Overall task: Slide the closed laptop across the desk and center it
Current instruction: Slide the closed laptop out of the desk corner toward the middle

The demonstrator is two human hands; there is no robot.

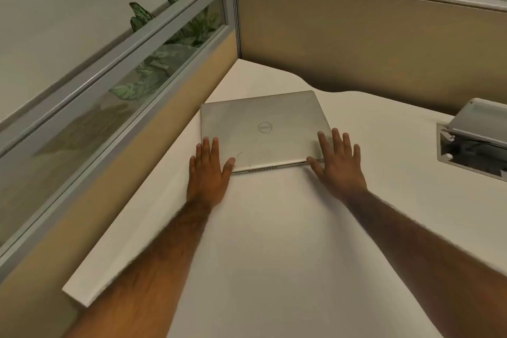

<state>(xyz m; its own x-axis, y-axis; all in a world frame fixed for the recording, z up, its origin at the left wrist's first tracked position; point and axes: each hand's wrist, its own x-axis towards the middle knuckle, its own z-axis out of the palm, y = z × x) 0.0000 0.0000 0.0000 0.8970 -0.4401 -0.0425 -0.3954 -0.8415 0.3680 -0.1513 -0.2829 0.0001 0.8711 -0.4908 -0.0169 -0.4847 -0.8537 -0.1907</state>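
A closed silver laptop (263,129) with a round logo on its lid lies flat on the white desk (274,241), close to the left partition and toward the far corner. My left hand (210,170) rests over the laptop's near left corner, fingers spread, fingertips and thumb on the lid. My right hand (336,164) lies at the near right corner, fingers spread, thumb against the front edge and fingertips beside the right edge. Neither hand is closed around the laptop.
Tan cubicle partitions (356,44) wall the desk on the left and at the back; the left one has a glass strip (137,85) with plant leaves behind. An open cable hatch (472,145) with a raised lid sits in the desk at the right.
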